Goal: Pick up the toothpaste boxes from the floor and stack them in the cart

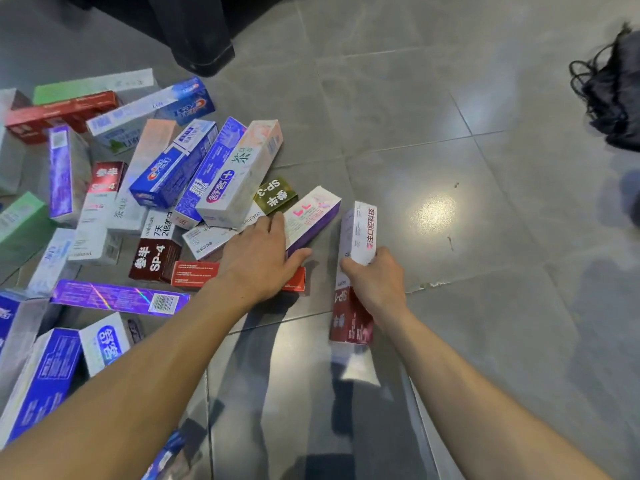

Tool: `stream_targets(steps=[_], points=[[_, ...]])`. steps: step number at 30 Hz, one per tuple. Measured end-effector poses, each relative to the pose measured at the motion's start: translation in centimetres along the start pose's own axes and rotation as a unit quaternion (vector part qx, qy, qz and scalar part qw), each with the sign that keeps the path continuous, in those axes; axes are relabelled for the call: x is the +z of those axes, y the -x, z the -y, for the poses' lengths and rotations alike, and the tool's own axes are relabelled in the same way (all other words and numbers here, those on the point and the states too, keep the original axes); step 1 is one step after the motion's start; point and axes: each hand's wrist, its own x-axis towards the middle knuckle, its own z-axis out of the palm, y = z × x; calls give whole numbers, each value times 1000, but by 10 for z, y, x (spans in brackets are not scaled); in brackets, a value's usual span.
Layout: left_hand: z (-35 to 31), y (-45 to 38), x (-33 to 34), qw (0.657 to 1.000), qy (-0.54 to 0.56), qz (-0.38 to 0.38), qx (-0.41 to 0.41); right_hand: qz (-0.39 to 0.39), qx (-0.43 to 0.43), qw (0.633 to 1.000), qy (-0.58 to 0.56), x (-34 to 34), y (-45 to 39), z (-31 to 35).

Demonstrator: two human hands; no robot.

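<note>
In the head view, your right hand (375, 282) is wrapped round a small bundle of boxes (356, 268) held on end just right of the pile, while your left hand (266, 258) lies spread, fingers straight, on the purple-sided box (313, 216) at the pile's right edge; the other toothpaste boxes (138, 209) are strewn over the floor (450, 168) to the left, and no cart is identifiable. These look like light, stiff cartons with glossy faces that may slip and thin walls that may dent, so take each across its narrow width near the middle, squeezing gently.

left hand (263, 258) seemingly spread, right hand (375, 282) gripping
</note>
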Motion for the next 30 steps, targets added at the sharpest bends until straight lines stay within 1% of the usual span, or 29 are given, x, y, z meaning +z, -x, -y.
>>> stream_targets(steps=[2,3,5,7,9,12,14,15,17,18,19,21,22,23,24,26,28,30], points=[[-5,-9,1,1000,-16,3,-5,40,22,994,-97,-7,-3,-9],[-7,-14,2,999,-30,7,-12,65,54,982,-168,-11,-4,-15],[-13,-22,2,998,-57,8,-29,103,116,938,-309,-17,-1,-23],[-21,-26,5,997,-72,3,-38,123,152,900,-390,-22,2,-26],[-26,-27,7,997,-63,-2,-37,136,163,875,-435,-26,6,-24],[-19,-31,-5,999,-10,-6,-31,141,172,857,-465,-30,15,-17],[-12,-29,-26,996,84,-20,-26,141,173,847,-483,-33,22,-7],[-9,-27,-39,987,150,-38,-32,144,170,843,-490,-36,25,0],[-5,-14,-69,956,279,-63,-60,148,159,836,-503,-46,32,23],[-5,-6,-87,931,351,-60,-76,149,149,833,-512,-53,37,35],[-7,4,-105,891,441,-44,-98,151,141,829,-520,-62,43,49],[-14,29,-141,769,623,16,-142,158,128,818,-538,-84,62,77],[-17,42,-160,715,683,36,-148,160,119,816,-542,-96,74,92],[-21,55,-179,680,717,46,-147,161,107,818,-541,-110,87,108],[-25,69,-200,660,736,49,-144,161,92,826,-532,-123,101,124],[-35,96,-245,637,757,49,-138,161,61,842,-511,-154,133,158],[-46,123,-299,624,767,51,-141,165,47,850,-497,-188,171,196],[-61,152,-360,620,771,49,-136,163,38,862,-479,-228,214,236]])
